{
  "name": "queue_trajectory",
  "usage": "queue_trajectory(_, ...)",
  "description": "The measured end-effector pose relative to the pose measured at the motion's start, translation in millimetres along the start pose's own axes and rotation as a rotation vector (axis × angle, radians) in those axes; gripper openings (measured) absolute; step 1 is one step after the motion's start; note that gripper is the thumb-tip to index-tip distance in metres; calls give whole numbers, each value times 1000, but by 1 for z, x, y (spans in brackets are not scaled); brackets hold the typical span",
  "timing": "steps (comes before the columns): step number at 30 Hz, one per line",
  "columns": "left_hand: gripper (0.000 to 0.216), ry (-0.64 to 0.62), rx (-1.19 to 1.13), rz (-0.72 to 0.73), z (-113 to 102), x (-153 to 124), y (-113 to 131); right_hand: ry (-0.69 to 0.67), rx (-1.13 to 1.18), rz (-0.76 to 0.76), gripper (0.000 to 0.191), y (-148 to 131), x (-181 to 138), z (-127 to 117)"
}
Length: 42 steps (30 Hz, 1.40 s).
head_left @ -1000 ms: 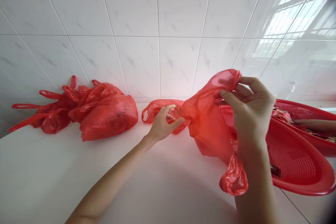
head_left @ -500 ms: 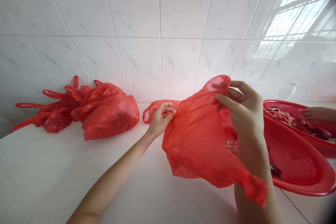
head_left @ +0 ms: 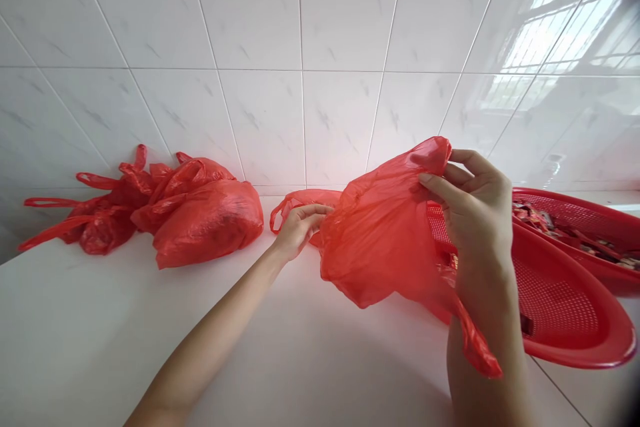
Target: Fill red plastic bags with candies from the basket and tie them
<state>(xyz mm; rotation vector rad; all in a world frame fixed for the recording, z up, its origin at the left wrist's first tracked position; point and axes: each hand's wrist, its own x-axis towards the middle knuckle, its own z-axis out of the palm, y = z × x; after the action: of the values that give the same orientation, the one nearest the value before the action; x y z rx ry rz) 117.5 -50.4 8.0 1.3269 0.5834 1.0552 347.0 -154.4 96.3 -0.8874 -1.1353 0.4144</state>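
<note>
My right hand [head_left: 473, 210] pinches the top edge of a thin red plastic bag [head_left: 385, 233] and holds it up above the white counter [head_left: 100, 340]. The bag hangs loose and billowed, with a corner trailing down beside my right forearm. My left hand [head_left: 299, 227] has its fingers curled on the bag's other edge, next to a second red bag [head_left: 295, 203] lying against the wall.
A heap of filled and tied red bags [head_left: 170, 210] lies at the back left against the tiled wall. Two red perforated baskets [head_left: 565, 307] stand at the right; the farther basket [head_left: 595, 230] holds several small wrapped items.
The held bag has swung and gathered closer between my hands, and my left hand has closed on its edge. Another person's hand in the far basket has left the view.
</note>
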Motion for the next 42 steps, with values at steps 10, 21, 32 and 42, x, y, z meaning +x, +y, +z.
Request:
queue_trajectory(10,26,-172,200,73,0,0,-6,0,-13,-1,25,0,1,0)
queue_trajectory(21,24,205,-179,-115,-15,11,-4,55,24,-30,23,2,5,-7)
queue_trajectory(32,18,474,171,289,2,-4,11,-123,-99,63,23,-4,-8,17)
queue_trajectory(42,25,-62,875,888,51,-53,24,-282,-108,63,36,-11,-26,39)
